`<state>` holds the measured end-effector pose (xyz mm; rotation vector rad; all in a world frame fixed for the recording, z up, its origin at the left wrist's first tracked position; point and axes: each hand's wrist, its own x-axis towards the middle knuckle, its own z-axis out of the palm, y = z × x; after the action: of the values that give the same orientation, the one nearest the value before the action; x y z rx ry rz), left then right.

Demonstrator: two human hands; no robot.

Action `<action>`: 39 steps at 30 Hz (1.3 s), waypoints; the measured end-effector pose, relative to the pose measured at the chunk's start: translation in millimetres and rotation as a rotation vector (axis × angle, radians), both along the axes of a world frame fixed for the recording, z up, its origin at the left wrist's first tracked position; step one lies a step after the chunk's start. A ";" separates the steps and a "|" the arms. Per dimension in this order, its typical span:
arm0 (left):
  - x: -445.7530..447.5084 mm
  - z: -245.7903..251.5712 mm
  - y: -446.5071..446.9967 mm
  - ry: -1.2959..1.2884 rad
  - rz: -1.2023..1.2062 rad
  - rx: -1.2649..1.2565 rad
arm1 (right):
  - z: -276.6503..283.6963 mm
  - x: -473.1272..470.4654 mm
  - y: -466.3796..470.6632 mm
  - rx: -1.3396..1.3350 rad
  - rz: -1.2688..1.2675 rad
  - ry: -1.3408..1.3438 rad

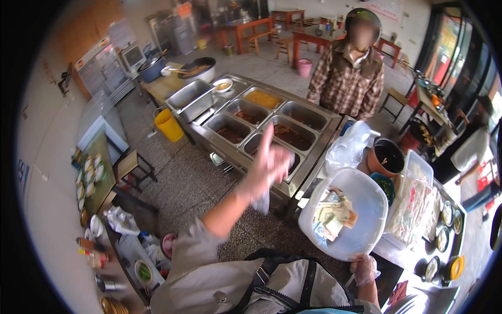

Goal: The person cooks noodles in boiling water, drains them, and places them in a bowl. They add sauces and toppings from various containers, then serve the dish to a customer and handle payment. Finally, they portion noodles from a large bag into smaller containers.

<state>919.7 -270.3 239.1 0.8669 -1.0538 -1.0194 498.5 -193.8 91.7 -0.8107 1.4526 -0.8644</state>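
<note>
My left hand [268,165] is blurred and raised in front of the steel serving counter [313,161], index finger extended and fingers apart. Nothing shows in its grip. Something pale and translucent [261,202] shows just below that wrist; I cannot tell whether it touches the arm. In a clear plastic glove, my right hand [364,269] grips the near rim of a translucent plastic tub [364,219]. The tub is tilted towards me. Loose banknotes [333,216] lie in a heap on its left side.
Food pans [294,133] fill the counter. A person in a checked jacket [347,78] stands across it. Clear plastic bags [347,149], a brown pot [386,155] and several bowls [442,239] crowd the right. A yellow bucket [169,125] and a stool [131,165] stand on the left.
</note>
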 end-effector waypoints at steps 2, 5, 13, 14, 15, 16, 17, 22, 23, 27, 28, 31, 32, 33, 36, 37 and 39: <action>4.4 48.9 -38.7 0.037 0.136 -0.147 | -8.0 -16.1 -6.8 0.008 -0.099 -0.023; -0.9 80.1 -74.3 0.043 0.242 -0.329 | -15.3 -34.4 -17.5 -0.064 -0.037 -0.034; -134.1 -56.3 -74.0 -0.021 -0.120 0.129 | 4.4 -40.1 -36.8 0.089 0.061 -0.213; -146.3 -67.7 -75.1 0.007 -0.139 0.180 | 8.3 -38.3 -39.4 0.157 0.037 -0.192; -153.5 -76.8 -74.9 0.026 -0.168 0.229 | 12.2 -35.6 -40.7 0.138 0.034 -0.217; -160.3 -85.3 -75.6 0.042 -0.186 0.268 | 16.9 -35.8 -40.1 0.187 0.026 -0.202; -165.2 -93.1 -77.6 0.054 -0.205 0.307 | 21.9 -36.7 -39.1 0.204 0.025 -0.202; -165.2 -120.3 -98.4 0.136 -0.225 0.380 | 53.0 -44.9 -43.1 0.093 0.068 0.115; -165.2 -124.8 -101.0 0.153 -0.231 0.386 | 58.9 -41.8 -45.5 0.046 -0.004 0.224; -167.5 -135.4 -105.6 0.222 -0.306 0.407 | 67.0 -19.0 -87.7 -0.313 0.438 0.598; -167.9 -136.2 -105.7 0.232 -0.312 0.418 | 55.3 -6.5 -105.4 -0.281 0.554 0.557; -165.9 -136.2 -106.2 0.299 -0.318 0.420 | 3.5 35.1 -153.7 -0.521 0.948 0.696; -163.7 -135.5 -106.6 0.297 -0.319 0.409 | -13.2 45.6 -162.3 -0.493 1.152 0.809; -161.6 -134.5 -106.7 0.313 -0.320 0.418 | -30.0 56.2 -167.9 -0.441 1.357 0.924; -154.6 -130.5 -108.2 0.341 -0.317 0.426 | -77.0 91.7 -176.3 -0.222 1.886 1.070; -152.4 -129.4 -108.4 0.339 -0.324 0.426 | -89.4 99.7 -175.0 -0.172 1.992 1.119; -148.6 -127.9 -108.0 0.337 -0.336 0.428 | -106.9 101.6 -177.0 -0.136 2.089 1.164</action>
<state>771.2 -378.3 111.1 0.8312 -0.7136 -1.6528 600.0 -370.8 -15.2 -2.3099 0.5343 1.3028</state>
